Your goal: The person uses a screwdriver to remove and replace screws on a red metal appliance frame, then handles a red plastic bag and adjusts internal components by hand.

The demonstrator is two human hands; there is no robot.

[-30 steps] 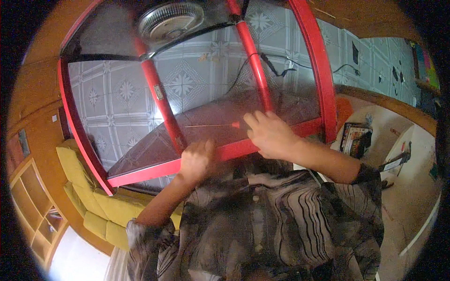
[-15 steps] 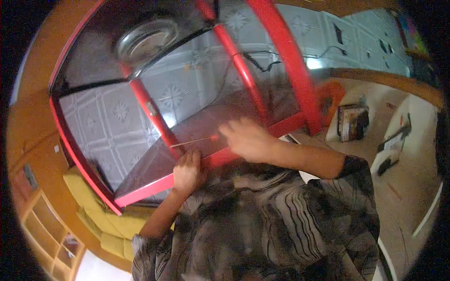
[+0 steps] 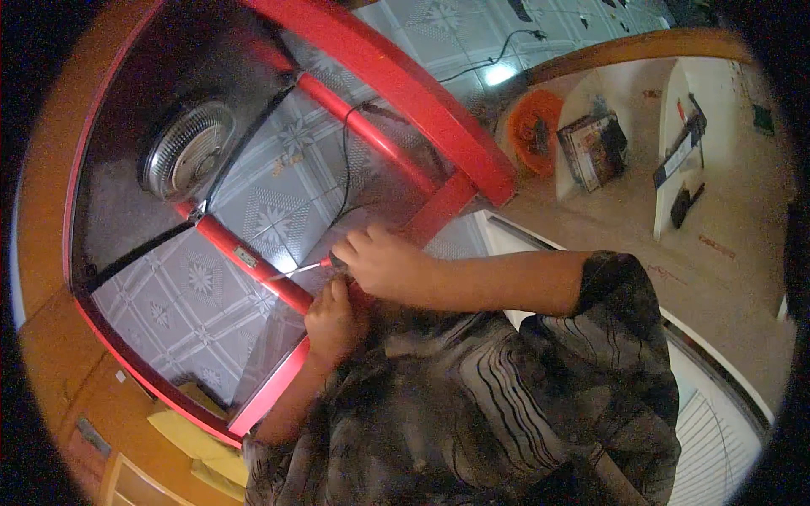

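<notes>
My right hand [image 3: 384, 268] is closed round the handle of a screwdriver [image 3: 300, 271]. Its thin shaft points left, and the tip appears near the lower end of a red bar [image 3: 226, 239]; contact there cannot be made out. Just below, my left hand [image 3: 329, 325] has its fingers bent together at the near red edge of a large red frame [image 3: 396, 72]. What those fingers pinch, if anything, is hidden. Inside the frame, a second red bar [image 3: 371, 133] runs alongside the first, and a round ribbed silvery fitting [image 3: 190, 152] sits on a black panel [image 3: 126, 169].
A black cable [image 3: 346, 164] hangs by the second bar. Patterned tile floor [image 3: 274, 223] shows through the frame. On the right, a white shelf unit [image 3: 624, 228] holds an orange basket [image 3: 531, 135] and a box [image 3: 593, 150]. Yellow cushions [image 3: 198, 447] lie at the lower left.
The view has shifted, so the frame sits further left. My right hand has come closer to my left hand, and the screwdriver shaft has moved left to the red bar.
</notes>
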